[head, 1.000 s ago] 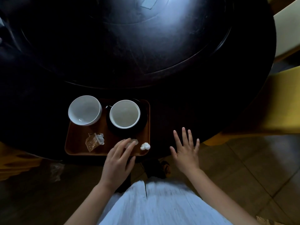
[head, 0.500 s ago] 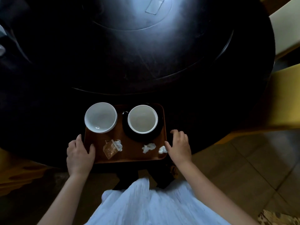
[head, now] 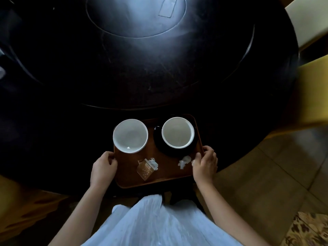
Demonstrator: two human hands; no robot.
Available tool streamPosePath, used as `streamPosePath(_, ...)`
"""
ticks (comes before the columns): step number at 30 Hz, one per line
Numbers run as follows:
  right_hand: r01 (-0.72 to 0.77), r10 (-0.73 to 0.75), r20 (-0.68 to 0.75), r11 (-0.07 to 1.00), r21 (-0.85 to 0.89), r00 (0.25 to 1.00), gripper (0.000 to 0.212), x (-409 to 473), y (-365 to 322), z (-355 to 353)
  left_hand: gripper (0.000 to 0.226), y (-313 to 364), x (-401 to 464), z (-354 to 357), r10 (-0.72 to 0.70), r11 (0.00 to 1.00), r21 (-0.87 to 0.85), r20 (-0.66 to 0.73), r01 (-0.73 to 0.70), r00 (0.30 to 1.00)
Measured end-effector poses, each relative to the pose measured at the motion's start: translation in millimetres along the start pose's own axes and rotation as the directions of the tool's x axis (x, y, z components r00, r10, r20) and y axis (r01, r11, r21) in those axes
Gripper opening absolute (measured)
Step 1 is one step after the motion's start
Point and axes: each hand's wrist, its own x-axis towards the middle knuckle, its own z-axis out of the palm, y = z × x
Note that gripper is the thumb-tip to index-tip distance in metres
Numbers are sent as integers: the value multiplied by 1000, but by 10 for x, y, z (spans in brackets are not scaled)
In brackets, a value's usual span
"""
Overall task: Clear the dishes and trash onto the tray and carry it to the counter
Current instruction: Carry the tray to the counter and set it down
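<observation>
Both hands grip a brown tray (head: 165, 176) by its short sides at the near edge of a dark round surface (head: 159, 77). The left hand (head: 103, 168) is curled around the tray's left rim, fingers wrapped under and thumb on top; the right hand (head: 205, 163) is closed the same way on the right rim, its thumb lying over the edge just beside a crumpled white tissue (head: 184, 162). Whether the tray rests on the surface or is raised off it cannot be told from this view.

On the tray, a white bowl (head: 130, 135) sits at the far left corner, its rim reaching past the tray's left edge. At the far right, a white cup (head: 178, 132) stands on a black saucer (head: 170, 150). Near the middle of the tray's near half lies a torn brown-and-white packet (head: 147, 167), apart from the tissue to its right.

The person's pale blue garment (head: 159, 222) fills the near foreground between the forearms. A raised round centre panel (head: 134, 15) catches light at the far side of the surface. To the right, a yellow chair seat (head: 312, 93) is drawn up to the surface, above a tiled floor (head: 275, 174); another yellow seat (head: 21, 206) shows dimly at near left.
</observation>
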Motion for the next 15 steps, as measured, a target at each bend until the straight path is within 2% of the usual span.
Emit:
streamPosePath(2, -29, 25, 65, 998, 59, 998, 28, 105, 0, -69, 24, -1, 38, -4, 7, 1000, -19, -6, -7, 1000)
streamPosePath(8, -25, 62, 295, 991, -128, 953, 26, 407, 11, -262, 22, 27, 165, 7, -20, 999, -32, 3, 20, 1000)
streamPosePath(11, -10, 57, 349, 991, -134, 935, 25, 486, 22, -297, 25, 1, 243, -7, -45, 998, -39, 55, 47, 997)
streamPosePath(15, 50, -9, 385, 994, -97, 923, 17, 583, 29, -324, 22, -15, 273, -37, -61, 985, -152, 133, 81, 989)
